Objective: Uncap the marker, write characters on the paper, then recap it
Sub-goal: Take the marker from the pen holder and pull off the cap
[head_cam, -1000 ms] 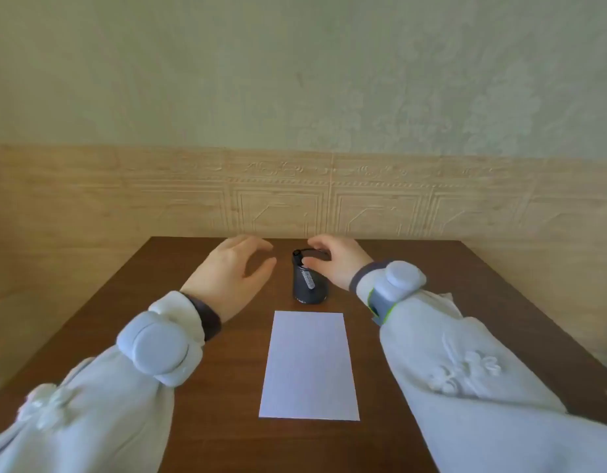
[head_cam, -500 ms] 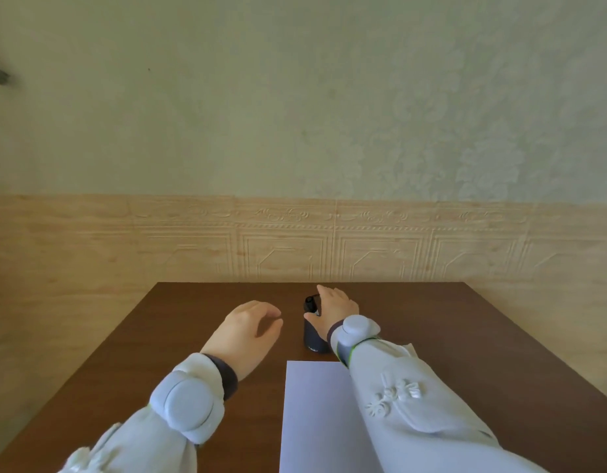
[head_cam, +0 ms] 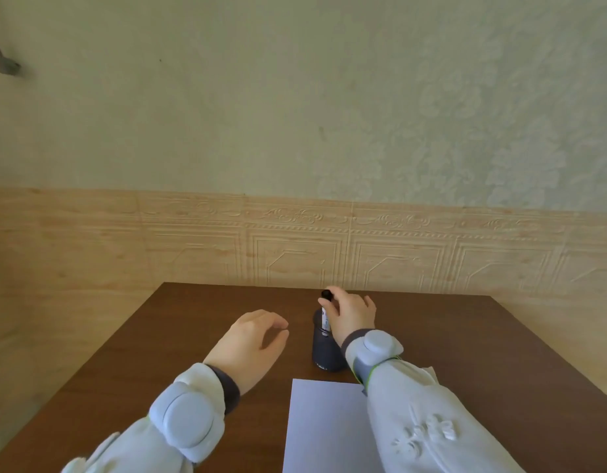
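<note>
The marker point(head_cam: 325, 314) is standing upright, its long axis vertical, with its lower part sitting in the dark pen holder point(head_cam: 326, 349) near the middle of the brown table point(head_cam: 179, 336). The right hand point(head_cam: 351, 319) is closing its fingers around the marker's upper barrel, just below the black cap point(head_cam: 326, 294), so this is plainly the nearer of the 2 hands and the one doing the lifting. It is pinching the barrel, though how firmly is hard to tell from this angle. The left hand point(head_cam: 252, 339) is hovering just to the left of the holder, fingers loosely curled and holding nothing, apart from both holder and marker. The paper point(head_cam: 324, 425) is lying flat on the near side of the holder, partly under the right sleeve point(head_cam: 431, 431), with no writing showing. The coming move looks like a straight upward pull, then bringing the cap end toward the waiting left hand.
</note>
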Demonstrator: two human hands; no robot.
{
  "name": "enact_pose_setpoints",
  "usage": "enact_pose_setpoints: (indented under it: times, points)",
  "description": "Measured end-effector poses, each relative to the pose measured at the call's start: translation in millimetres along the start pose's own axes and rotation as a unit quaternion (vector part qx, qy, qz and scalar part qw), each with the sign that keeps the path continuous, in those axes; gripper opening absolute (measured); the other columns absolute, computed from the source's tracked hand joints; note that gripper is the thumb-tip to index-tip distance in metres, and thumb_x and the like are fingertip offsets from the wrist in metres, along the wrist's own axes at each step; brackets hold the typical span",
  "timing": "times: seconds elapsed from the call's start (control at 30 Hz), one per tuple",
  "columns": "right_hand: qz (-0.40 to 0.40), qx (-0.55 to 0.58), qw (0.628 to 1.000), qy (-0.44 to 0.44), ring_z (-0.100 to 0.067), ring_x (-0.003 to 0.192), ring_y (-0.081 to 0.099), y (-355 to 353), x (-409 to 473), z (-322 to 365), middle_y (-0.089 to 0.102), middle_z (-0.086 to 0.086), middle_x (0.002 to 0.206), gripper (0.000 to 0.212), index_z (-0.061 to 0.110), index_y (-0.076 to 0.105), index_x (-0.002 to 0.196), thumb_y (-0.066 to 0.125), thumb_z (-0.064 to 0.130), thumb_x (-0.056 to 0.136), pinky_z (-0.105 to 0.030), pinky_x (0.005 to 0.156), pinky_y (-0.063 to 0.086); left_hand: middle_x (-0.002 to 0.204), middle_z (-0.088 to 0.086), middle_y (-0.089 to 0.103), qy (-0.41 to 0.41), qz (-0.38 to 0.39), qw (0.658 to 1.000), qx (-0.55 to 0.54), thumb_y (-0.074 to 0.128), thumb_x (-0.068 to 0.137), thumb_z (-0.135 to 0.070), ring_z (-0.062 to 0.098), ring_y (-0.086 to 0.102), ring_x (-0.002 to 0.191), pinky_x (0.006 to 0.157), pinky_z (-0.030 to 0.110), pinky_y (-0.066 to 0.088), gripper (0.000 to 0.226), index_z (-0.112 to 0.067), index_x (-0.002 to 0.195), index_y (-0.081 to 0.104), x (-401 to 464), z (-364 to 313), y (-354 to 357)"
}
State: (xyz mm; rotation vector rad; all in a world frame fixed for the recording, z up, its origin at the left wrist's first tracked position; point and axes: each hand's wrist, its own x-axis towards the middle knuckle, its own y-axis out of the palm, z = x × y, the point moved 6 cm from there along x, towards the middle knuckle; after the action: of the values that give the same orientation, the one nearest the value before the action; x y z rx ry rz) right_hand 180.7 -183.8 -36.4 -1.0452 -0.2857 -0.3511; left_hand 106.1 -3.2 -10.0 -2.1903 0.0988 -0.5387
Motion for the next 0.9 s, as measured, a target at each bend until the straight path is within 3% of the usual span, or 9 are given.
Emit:
enact_pose_setpoints:
  times: [0.1,0.2,0.3,0.37,0.43,0.57,0.7,0.83,0.9]
  points:
    - [-0.098,0.162,0.98,-0.055,-0.026,0.104,0.058,-53,-13,11,0.067,-0.003,0.103,0.028,0.013,0.06,0.12,0.05,0.026,0.097,-0.032,0.1,0.035,0.121,-0.014,0.053,0.021,-0.016,1.0,-0.01,0.048,0.094,-0.031,0.002,0.047,0.113,0.09,0.013,0.038,0.029,-0.027,0.123,0.053,1,-6,-2]
    - [-0.156,0.336,0.928,-0.037,-0.014,0.098,0.062,-104,-31,22,0.062,-0.001,0.108,0.023,0.013,0.058,0.116,0.048,0.023,0.098,-0.015,0.084,0.044,0.121,-0.016,0.049,0.049,-0.047,0.997,-0.04,0.049,0.094,-0.03,0.0,0.045,0.111,0.089,0.013,0.037,0.036,-0.028,0.129,0.047,-2,-18,-8]
    - [-0.035,0.538,0.84,0.066,-0.013,0.059,0.065,-112,-47,32,0.058,0.0,0.096,0.02,0.018,0.057,0.111,0.045,0.029,0.099,-0.019,0.053,0.054,0.115,-0.018,0.047,0.086,-0.078,0.991,-0.059,0.052,0.092,-0.028,-0.008,0.046,0.1,0.075,0.006,0.04,0.04,-0.029,0.131,0.042,-6,-35,-17]
    - [0.097,0.564,0.808,0.136,-0.013,0.035,0.051,-99,-71,34,0.056,-0.005,0.083,0.026,0.012,0.059,0.11,0.048,0.032,0.098,-0.018,0.031,0.036,0.117,-0.018,0.046,0.138,-0.073,0.986,-0.066,0.054,0.091,-0.031,-0.012,0.045,0.106,0.08,0.007,0.042,0.045,-0.033,0.133,0.038,-15,-47,-15]
    - [0.209,0.562,0.784,0.16,-0.011,0.029,0.04,-82,-96,37,0.057,-0.008,0.07,0.036,0.005,0.059,0.112,0.045,0.034,0.098,-0.014,0.03,0.025,0.123,-0.018,0.045,0.195,-0.039,0.977,-0.077,0.053,0.09,-0.041,-0.01,0.043,0.114,0.089,0.006,0.04,0.048,-0.034,0.135,0.037,-26,-55,-9]
    - [0.382,0.556,0.713,0.191,-0.008,0.029,0.037,-54,-147,36,0.059,-0.007,0.057,0.039,0.003,0.052,0.108,0.038,0.038,0.098,-0.015,0.03,0.025,0.129,-0.02,0.044,0.243,0.04,0.962,-0.113,0.05,0.086,-0.049,-0.003,0.044,0.121,0.096,0.008,0.036,0.048,-0.035,0.132,0.044,-54,-57,10]
    - [0.456,0.571,0.655,0.192,-0.007,0.035,0.043,-45,-170,38,0.067,-0.01,0.067,0.034,0.003,0.052,0.107,0.04,0.032,0.096,-0.015,0.034,0.033,0.112,-0.021,0.057,0.238,0.067,0.958,-0.148,0.052,0.085,-0.049,0.002,0.058,0.104,0.087,0.016,0.047,0.035,-0.043,0.12,0.05,-67,-55,19]
    - [0.494,0.496,0.695,0.164,-0.01,0.05,0.06,-51,-166,29,0.072,-0.008,0.094,0.044,0.012,0.059,0.115,0.041,0.046,0.094,-0.016,0.043,0.049,0.107,-0.02,0.06,0.204,0.039,0.965,-0.162,0.06,0.078,-0.053,0.0,0.062,0.094,0.081,0.012,0.049,0.027,-0.038,0.1,0.062,-63,-49,16]
    - [0.471,0.483,0.719,0.165,-0.013,0.056,0.065,-60,-159,19,0.072,-0.008,0.095,0.047,0.018,0.061,0.117,0.049,0.051,0.085,-0.019,0.046,0.053,0.097,-0.017,0.065,0.136,0.007,0.974,-0.181,0.069,0.078,-0.042,-0.002,0.064,0.089,0.078,0.012,0.05,0.017,-0.034,0.092,0.064,-60,-36,13]
